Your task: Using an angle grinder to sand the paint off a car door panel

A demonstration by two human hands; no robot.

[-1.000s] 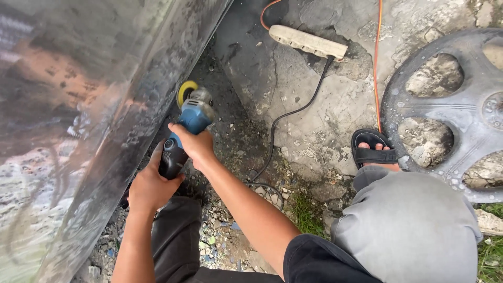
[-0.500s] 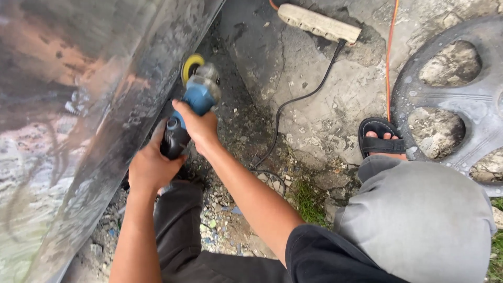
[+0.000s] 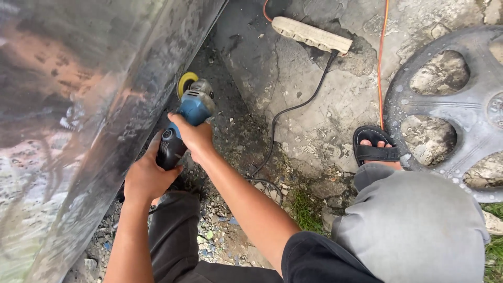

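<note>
A blue and black angle grinder [image 3: 184,123] sits low at the foot of a shiny metal panel [image 3: 89,105], at about ten o'clock from the picture's middle, its yellow disc [image 3: 185,81] just beside or touching the panel's lower edge; contact itself cannot be made out. The tool looks stiff and fairly heavy for its size, with a hard plastic body that should not slip much in a dry palm. It seems best held as it is here: one hand on the slim black rear handle, the other wrapped over the blue body behind the head, well away from the disc.

The left hand [image 3: 148,175] is closed round the black rear end, fingers curled under it, wrist straight and forearm running down towards six o'clock. The right hand [image 3: 195,137] is pressed over the top of the blue body, fingers wrapped round it, forearm stretching back towards five o'clock across the knees.

A black cord [image 3: 293,112] runs from near the tool up to a cream power strip [image 3: 312,35] at one o'clock on the cracked concrete ground [image 3: 325,131]. An orange cable [image 3: 381,63] lies beside it. At three o'clock a grey wheel cover [image 3: 461,110] lies flat, with a sandalled foot [image 3: 374,149] touching its edge.
</note>
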